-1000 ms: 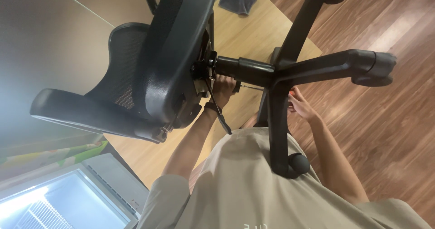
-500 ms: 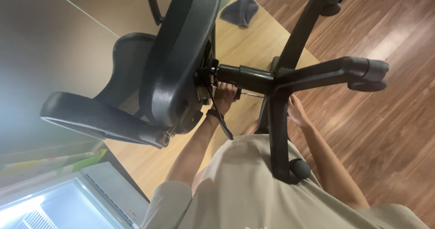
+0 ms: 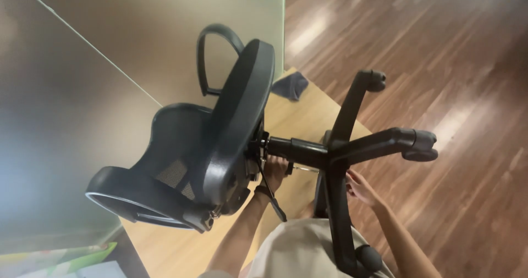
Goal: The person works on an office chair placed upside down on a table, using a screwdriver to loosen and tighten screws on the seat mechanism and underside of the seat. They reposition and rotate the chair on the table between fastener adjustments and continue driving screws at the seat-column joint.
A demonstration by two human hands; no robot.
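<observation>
A black office chair (image 3: 236, 129) lies on its side on a light wooden tabletop (image 3: 297, 118). Its star base (image 3: 341, 146) with castors (image 3: 421, 146) points right. My left hand (image 3: 275, 170) reaches under the central column (image 3: 297, 148), where the column meets the seat's underside. Its fingers are closed on a part of the mechanism there, with a thin metal rod (image 3: 301, 168) beside them. A black strap (image 3: 273, 203) hangs from that wrist. My right hand (image 3: 360, 189) rests with fingers spread against a base leg (image 3: 336, 212) near the hub.
A dark grey cloth (image 3: 291, 85) lies on the table's far edge. Frosted glass partition (image 3: 110, 63) stands behind the chair at left. Dark wooden floor (image 3: 456, 63) stretches to the right. My beige shirt (image 3: 297, 250) fills the bottom, with one base leg and castor (image 3: 366, 256) over it.
The view has pulled back and tilted, so the whole chair and more floor show. Both hands stay at the same spots on the chair.
</observation>
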